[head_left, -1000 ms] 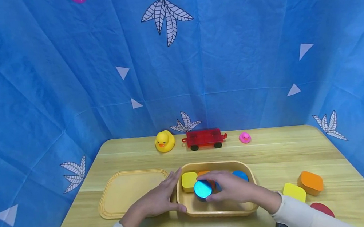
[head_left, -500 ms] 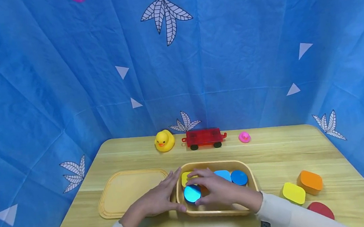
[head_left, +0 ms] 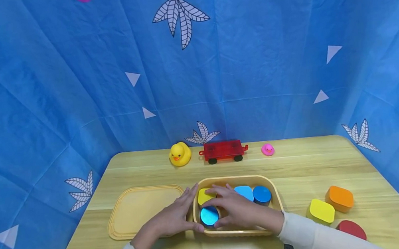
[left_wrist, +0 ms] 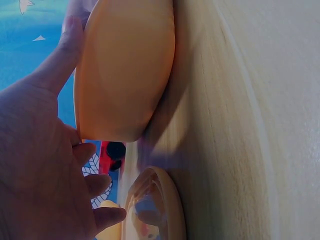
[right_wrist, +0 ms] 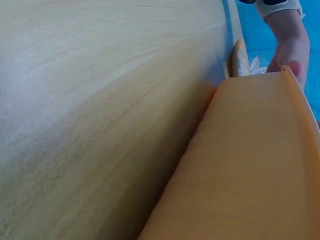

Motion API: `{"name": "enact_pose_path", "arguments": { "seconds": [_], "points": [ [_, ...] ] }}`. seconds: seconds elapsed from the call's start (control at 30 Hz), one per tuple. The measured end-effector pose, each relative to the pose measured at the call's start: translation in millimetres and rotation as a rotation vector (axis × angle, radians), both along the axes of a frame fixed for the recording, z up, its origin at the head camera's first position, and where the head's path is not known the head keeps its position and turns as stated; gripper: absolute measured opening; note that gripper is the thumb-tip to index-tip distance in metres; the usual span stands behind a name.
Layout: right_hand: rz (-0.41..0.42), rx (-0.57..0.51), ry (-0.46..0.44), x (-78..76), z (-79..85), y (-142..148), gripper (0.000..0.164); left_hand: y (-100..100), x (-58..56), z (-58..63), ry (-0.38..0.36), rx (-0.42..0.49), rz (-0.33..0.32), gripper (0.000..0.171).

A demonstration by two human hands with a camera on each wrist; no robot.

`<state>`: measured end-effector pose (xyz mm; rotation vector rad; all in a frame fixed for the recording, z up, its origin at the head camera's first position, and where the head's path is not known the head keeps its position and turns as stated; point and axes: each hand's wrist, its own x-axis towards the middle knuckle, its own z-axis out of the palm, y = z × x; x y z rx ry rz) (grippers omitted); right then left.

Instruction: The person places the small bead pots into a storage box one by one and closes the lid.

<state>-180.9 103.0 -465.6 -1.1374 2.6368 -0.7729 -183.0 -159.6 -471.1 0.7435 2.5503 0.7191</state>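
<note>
We set the clock face on the beige bin [head_left: 226, 181] as the head view shows it: 12 at the far side, 6 at the near side.

Right hand [head_left: 234, 209]: thumb and index finger curl around the round blue block [head_left: 209, 215], which we judge to be held. The block is inside the bin, between 8 and 9 o'clock, just beside the yellow block [head_left: 204, 196] near 10. Left hand [head_left: 176, 217]: spread wide across the bin's 9 o'clock end, thumb at the rim, holding nothing.

We judge the step in hand to be seating the round block in its corner.

1. We brace the bin end lightly with the left hand; a hard push toward 3 may slide it.
2. We set the block down level before letting go. We cannot tell whether its base already bears on the bin floor.
3. We free the thumb first, toward 5. The index fingertip lies where the two blocks meet, so we lift it straight up to avoid dragging the yellow block.
4. We withdraw upward, clear of the light blue block [head_left: 245, 192] near 1 and the second round blue block [head_left: 262, 194] near 2. The palm hides the bin's middle, so we allow for contents there.
</note>
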Motion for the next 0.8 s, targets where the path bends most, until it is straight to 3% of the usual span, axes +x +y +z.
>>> {"name": "enact_pose_path", "arguments": {
  "seconds": [0.4, 0.8],
  "points": [
    [-0.016, -0.014, -0.002, 0.4, 5.1, 7.6, 0.057, 1.2, 1.1, 2.0, -0.014, 0.009, 0.009, 0.118],
    [-0.08, -0.121, -0.031, 10.4, 15.4, 44.2, 0.055, 1.9, -0.5, 2.5, -0.04, -0.019, 0.028, 0.119]
  ]
}}
